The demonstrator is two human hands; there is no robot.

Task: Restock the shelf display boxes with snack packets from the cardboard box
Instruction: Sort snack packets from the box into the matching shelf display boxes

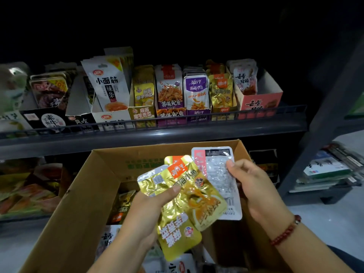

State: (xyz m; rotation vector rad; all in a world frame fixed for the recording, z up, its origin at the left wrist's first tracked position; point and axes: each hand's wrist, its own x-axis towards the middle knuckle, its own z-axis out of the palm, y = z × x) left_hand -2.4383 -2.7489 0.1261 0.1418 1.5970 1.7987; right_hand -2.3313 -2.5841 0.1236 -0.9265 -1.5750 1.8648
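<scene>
Over cardboard box (82, 194): left hand (145, 209) grips apparently three gold packets (199, 194); right hand (254, 184) pinches one white packet (220, 170).

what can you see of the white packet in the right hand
The white packet is a flat, glossy plastic pouch with rounded corners, turned back side up: small grey print, a dark band on top, a pink-red strip along its left edge. It is held upright, slightly tilted, above the cardboard box. The right hand pinches its right edge, and the gold packet overlaps its lower left.

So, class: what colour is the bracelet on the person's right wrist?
Dark red beads; the bracelet shows in the head view.
</scene>
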